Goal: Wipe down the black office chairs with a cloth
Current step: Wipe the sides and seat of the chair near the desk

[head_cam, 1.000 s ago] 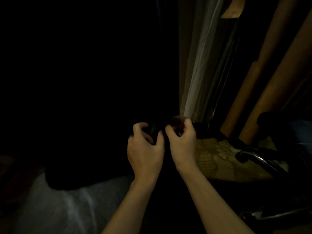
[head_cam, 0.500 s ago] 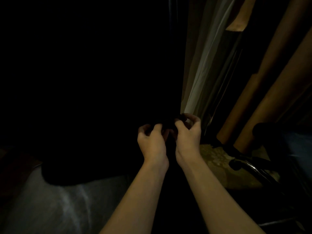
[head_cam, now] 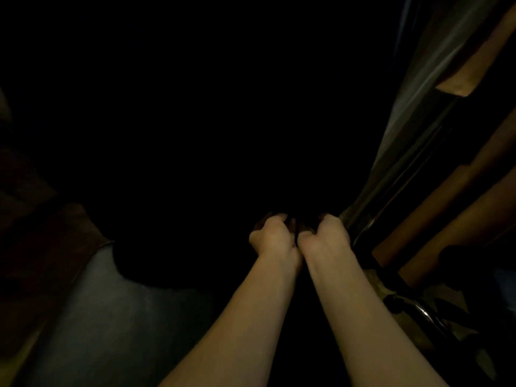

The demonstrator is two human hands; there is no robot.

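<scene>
Black on black: the big black office chair (head_cam: 212, 141) fills the frame's centre, heavy and firm. Both the left hand (head_cam: 272, 237) and right hand (head_cam: 324, 238) curl at its edge; whether they hold the soft cloth, I cannot tell.

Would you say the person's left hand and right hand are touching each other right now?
Touching. In the head view, the left hand and right hand sit side by side, their inner edges meeting near the wrists with no gap visible between them.

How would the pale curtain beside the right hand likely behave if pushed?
The curtain hangs in long soft folds, so it would probably give way and sway rather than resist. It looks thin and light. Its sheen hints at a slippery surface, though the dim picture leaves that uncertain.
</scene>
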